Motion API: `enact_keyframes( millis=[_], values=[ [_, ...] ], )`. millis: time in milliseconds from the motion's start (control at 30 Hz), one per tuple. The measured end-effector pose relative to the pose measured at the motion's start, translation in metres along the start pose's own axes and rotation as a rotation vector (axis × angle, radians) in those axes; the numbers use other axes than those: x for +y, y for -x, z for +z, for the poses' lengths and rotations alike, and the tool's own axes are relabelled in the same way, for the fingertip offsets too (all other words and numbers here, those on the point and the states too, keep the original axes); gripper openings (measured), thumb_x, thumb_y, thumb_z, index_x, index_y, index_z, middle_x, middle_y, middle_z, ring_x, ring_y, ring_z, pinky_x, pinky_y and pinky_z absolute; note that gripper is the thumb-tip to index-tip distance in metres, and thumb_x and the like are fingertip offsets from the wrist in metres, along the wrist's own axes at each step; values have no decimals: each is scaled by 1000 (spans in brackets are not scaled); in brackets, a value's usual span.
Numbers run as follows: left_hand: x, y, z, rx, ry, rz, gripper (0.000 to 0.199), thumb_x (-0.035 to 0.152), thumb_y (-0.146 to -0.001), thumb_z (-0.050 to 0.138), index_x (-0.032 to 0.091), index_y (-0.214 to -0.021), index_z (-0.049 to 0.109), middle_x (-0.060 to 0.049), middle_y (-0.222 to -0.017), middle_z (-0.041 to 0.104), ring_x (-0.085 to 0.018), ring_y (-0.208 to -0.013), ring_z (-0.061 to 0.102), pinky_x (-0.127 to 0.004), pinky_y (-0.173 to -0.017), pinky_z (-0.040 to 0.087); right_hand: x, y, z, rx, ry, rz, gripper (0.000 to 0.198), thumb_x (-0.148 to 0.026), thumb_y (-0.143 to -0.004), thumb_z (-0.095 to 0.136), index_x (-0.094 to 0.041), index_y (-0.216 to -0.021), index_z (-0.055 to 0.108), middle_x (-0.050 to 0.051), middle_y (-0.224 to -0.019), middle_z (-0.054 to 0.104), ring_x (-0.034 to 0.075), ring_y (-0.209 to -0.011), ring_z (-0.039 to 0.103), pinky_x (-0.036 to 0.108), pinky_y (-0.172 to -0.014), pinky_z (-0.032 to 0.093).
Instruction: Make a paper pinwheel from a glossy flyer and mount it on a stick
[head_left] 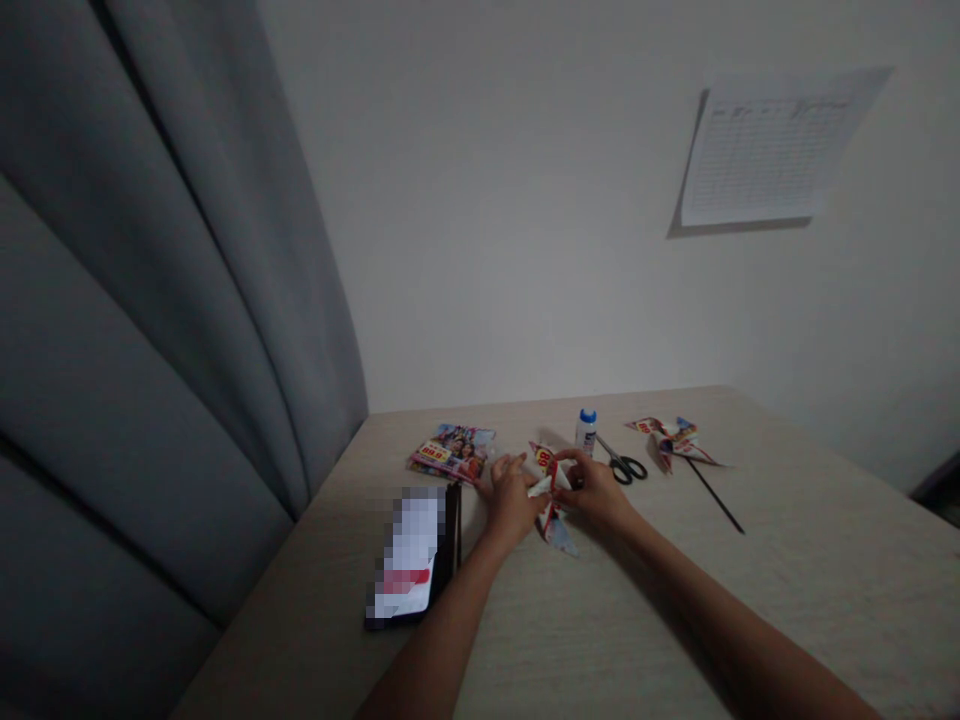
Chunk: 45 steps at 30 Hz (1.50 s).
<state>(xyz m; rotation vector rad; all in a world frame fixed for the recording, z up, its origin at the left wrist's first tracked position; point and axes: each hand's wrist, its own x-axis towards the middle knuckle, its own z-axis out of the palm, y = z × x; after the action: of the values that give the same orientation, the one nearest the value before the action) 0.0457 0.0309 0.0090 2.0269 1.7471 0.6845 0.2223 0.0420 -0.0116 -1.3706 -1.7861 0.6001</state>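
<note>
Between my two hands is a paper pinwheel [552,490] folded from printed flyer paper, its points sticking out toward the wall and toward me. My left hand [511,500] grips its left side, with thumb and fingers closed at the paper. On the right side, my right hand [596,487] pinches the folds near the middle. The fingertips partly cover the pinwheel's centre. Just beyond my right hand stand a glue bottle [586,432] with a blue cap and a pair of dark-handled scissors [627,468] lying flat.
A second pinwheel [675,440] on a dark stick [716,497] lies at the right. Printed flyers [454,452] are stacked at the back left. A phone [409,555] lies left of my forearm, beside thin dark sticks [456,525]. A grey curtain [225,250] borders the table's left side.
</note>
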Motion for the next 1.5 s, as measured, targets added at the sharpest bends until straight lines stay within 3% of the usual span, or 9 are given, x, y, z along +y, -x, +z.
enact_keyframes(
  millis=[333, 700, 1000, 1100, 1200, 1500],
  values=[
    [1, 2, -2, 38, -8, 12, 11, 27, -78, 77, 27, -88, 81, -5, -151, 55, -37, -146, 32, -71, -118, 2, -3, 2, 2, 23, 0, 39, 40, -29, -69, 71, -23, -108, 65, -6, -66, 61, 15, -62, 58, 25, -62, 44],
    [-7, -1, 1, 80, -11, 5, 15, 35, -78, 79, 35, -92, 82, -2, -150, 56, -37, -145, 34, -75, -116, 5, 1, 3, -1, 12, -87, -17, 45, -28, -71, 71, -21, -115, 67, 1, -79, 67, 19, -76, 63, 30, -72, 50],
    [-6, 1, 1, 58, -46, 2, 21, 41, -80, 77, 36, -100, 81, -2, -152, 54, -35, -144, 34, -71, -118, 9, -6, 5, 0, -13, -44, 72, 60, -26, -65, 74, -22, -124, 65, 2, -90, 73, 19, -82, 66, 32, -79, 50],
    [-5, 2, -2, 40, -47, -5, 23, 40, -80, 77, 36, -102, 81, -3, -153, 52, -35, -145, 33, -70, -119, 11, -5, 4, 0, -2, 5, 52, 56, -28, -68, 73, -23, -123, 64, 4, -94, 74, 22, -92, 67, 41, -95, 47],
    [-4, 3, -5, 47, -70, -14, 26, 39, -80, 77, 38, -106, 80, -1, -155, 49, -36, -147, 31, -75, -117, 7, 0, 4, 0, 12, 95, 40, 54, -31, -72, 72, -24, -124, 63, 6, -104, 74, 26, -104, 66, 52, -109, 35],
    [-6, 6, -11, 71, -87, -5, 33, 40, -79, 79, 38, -112, 78, -3, -156, 49, -38, -149, 28, -76, -117, -3, -6, 6, -7, -35, 190, 24, 53, -32, -78, 70, -24, -130, 62, 6, -102, 74, 27, -108, 66, 53, -109, 32]
  ],
)
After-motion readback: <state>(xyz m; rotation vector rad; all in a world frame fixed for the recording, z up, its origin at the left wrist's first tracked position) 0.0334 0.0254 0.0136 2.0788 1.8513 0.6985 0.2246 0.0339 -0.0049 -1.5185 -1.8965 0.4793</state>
